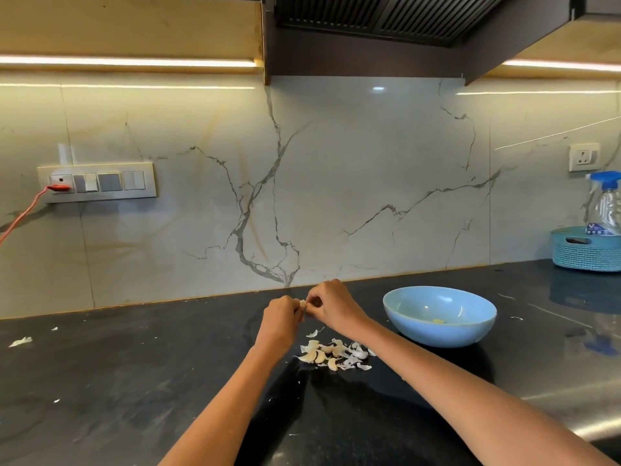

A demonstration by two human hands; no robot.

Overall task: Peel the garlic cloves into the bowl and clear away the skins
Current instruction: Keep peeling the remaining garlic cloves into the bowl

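A person peels garlic at a black counter [134,381] under a marble wall. Far to the left of the fingers, a red cord [23,213] runs from a switch panel [97,182] and is cut off by the frame edge; a scrap of skin [21,341] lies alone on the counter below it, well apart from the hands. The left hand [280,319] has its fingers curled, pinching one side of a garlic clove [303,303], of which only a pale sliver shows between the two hands. The right hand [331,306] meets it, its fingers [314,301] curled too and pinching at the clove; whether they hold the flesh or only the skin cannot be made out. Just below the fingers, nearer the person, sits a heap of cloves and skins [336,354]; which pieces there are peeled is hard to tell. Right of the fingers stands a blue bowl [440,331] with a small yellowish bit [438,320] inside, most likely a peeled clove, largely hidden by the near rim. Far right, a teal basket [586,255] holds a spray bottle [606,210], both cropped by the frame edge.
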